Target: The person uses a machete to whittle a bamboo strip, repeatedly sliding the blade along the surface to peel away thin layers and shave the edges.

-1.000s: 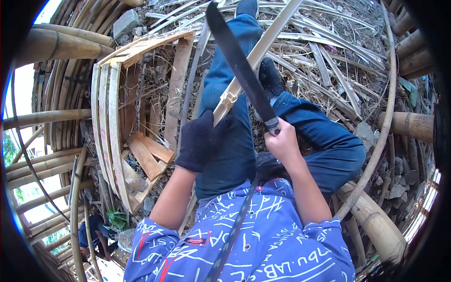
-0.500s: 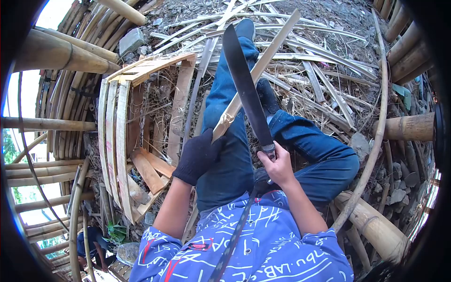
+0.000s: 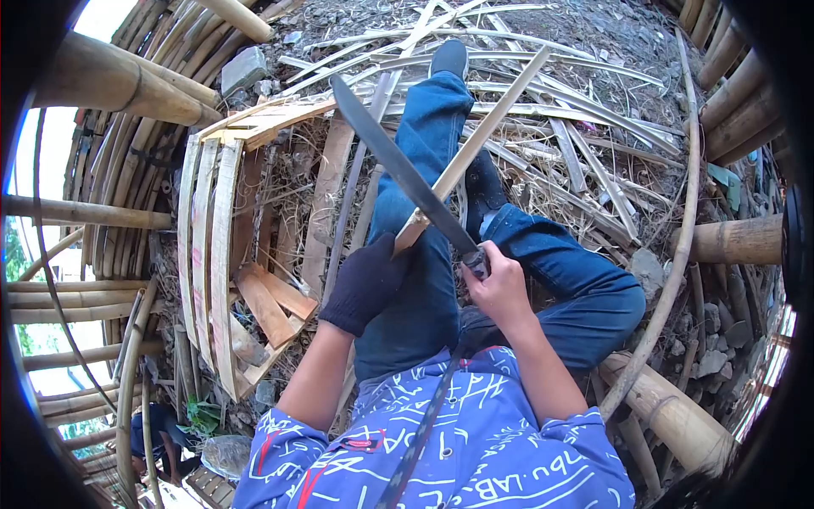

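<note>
Long black machete (image 3: 394, 161) angled farther left, across pale bamboo strip (image 3: 489, 128); right hand (image 3: 500, 291) grips handle (image 3: 477, 265), black-gloved left hand (image 3: 363, 287) clamps near end. Strip likely light, springy.

Your head camera faces forward and down. Your shirt (image 3: 487, 428) is near; the strewn ground (image 3: 585, 24) lies far.
</note>
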The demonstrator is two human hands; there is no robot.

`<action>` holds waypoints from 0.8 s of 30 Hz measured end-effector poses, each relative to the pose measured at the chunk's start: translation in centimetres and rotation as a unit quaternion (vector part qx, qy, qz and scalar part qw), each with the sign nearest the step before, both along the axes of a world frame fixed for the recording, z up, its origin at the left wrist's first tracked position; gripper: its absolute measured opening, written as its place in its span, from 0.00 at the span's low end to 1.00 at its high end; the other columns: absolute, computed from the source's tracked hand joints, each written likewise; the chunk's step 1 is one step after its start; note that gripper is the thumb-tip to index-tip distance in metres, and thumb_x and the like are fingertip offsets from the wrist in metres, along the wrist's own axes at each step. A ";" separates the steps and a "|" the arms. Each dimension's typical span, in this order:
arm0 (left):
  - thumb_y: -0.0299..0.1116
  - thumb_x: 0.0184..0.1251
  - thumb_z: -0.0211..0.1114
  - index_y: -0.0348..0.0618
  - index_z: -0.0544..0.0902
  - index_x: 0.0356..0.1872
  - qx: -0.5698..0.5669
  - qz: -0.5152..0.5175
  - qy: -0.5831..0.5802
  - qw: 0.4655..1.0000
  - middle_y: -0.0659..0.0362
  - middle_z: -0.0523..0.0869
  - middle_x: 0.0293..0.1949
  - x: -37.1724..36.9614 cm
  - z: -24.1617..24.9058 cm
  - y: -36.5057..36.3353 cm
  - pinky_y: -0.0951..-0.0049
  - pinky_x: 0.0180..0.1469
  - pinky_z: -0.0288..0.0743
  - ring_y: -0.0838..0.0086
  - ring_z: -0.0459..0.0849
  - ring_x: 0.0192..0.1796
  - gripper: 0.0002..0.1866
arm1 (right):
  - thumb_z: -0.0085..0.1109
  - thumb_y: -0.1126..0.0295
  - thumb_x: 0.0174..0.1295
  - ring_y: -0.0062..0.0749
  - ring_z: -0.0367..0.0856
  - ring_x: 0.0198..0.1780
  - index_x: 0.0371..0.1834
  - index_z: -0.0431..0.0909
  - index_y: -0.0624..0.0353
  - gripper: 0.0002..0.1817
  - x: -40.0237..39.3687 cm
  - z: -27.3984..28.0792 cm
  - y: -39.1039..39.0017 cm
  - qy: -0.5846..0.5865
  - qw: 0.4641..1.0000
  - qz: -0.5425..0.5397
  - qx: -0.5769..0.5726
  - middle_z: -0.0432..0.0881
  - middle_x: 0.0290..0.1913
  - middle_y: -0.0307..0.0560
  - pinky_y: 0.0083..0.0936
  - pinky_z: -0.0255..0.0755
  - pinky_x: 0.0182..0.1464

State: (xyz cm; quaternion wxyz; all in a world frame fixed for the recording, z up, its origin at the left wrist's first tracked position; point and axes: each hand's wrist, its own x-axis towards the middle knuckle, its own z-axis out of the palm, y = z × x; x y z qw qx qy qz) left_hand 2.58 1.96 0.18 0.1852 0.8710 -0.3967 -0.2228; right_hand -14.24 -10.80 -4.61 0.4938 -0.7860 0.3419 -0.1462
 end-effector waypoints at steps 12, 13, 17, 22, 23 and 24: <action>0.42 0.66 0.57 0.37 0.74 0.33 -0.041 0.018 0.012 0.999 0.38 0.80 0.27 -0.2 0.2 0.1 0.47 0.35 0.71 0.41 0.80 0.33 0.16 | 0.64 0.65 0.57 0.49 0.80 0.23 0.32 0.72 0.62 0.13 -0.8 0.2 -1.1 -0.001 0.995 -0.103 -0.005 0.78 0.19 0.51 0.37 0.70 0.26; 0.43 0.66 0.57 0.37 0.74 0.33 -0.030 0.013 0.005 0.999 0.38 0.80 0.27 -0.1 0.2 0.0 0.47 0.35 0.71 0.41 0.80 0.33 0.16 | 0.65 0.65 0.57 0.46 0.79 0.22 0.32 0.72 0.62 0.13 -1.0 1.0 -1.2 -0.004 0.994 -0.105 -0.007 0.77 0.19 0.50 0.35 0.69 0.25; 0.44 0.65 0.59 0.36 0.76 0.34 -0.012 0.017 0.017 1.000 0.38 0.80 0.29 -0.2 0.6 -0.5 0.51 0.36 0.71 0.42 0.80 0.36 0.17 | 0.66 0.63 0.57 0.39 0.79 0.20 0.32 0.72 0.62 0.14 -1.7 1.3 -0.2 -0.032 0.996 -0.082 -0.007 0.76 0.18 0.48 0.32 0.68 0.24; 0.44 0.65 0.59 0.36 0.75 0.33 -0.026 0.025 0.011 0.999 0.38 0.80 0.28 -0.5 0.0 -0.4 0.50 0.35 0.71 0.42 0.80 0.35 0.17 | 0.65 0.62 0.58 0.48 0.80 0.24 0.34 0.72 0.62 0.16 -0.8 0.4 1.1 -0.090 0.996 -0.011 0.008 0.77 0.20 0.51 0.34 0.71 0.26; 0.44 0.66 0.58 0.37 0.74 0.31 -0.039 0.026 0.005 0.999 0.38 0.80 0.26 -0.5 -0.1 -0.3 0.47 0.34 0.71 0.41 0.79 0.33 0.17 | 0.64 0.59 0.59 0.52 0.81 0.26 0.35 0.72 0.63 0.17 -0.5 0.2 1.0 -0.074 0.997 -0.007 -0.005 0.79 0.22 0.54 0.38 0.71 0.27; 0.44 0.66 0.58 0.37 0.74 0.31 -0.038 0.024 0.004 0.999 0.38 0.80 0.26 -0.5 -0.2 -0.3 0.47 0.34 0.71 0.41 0.79 0.33 0.17 | 0.64 0.59 0.59 0.52 0.81 0.26 0.35 0.72 0.63 0.17 -0.2 -0.1 0.8 -0.076 0.997 -0.008 -0.004 0.79 0.22 0.54 0.38 0.71 0.27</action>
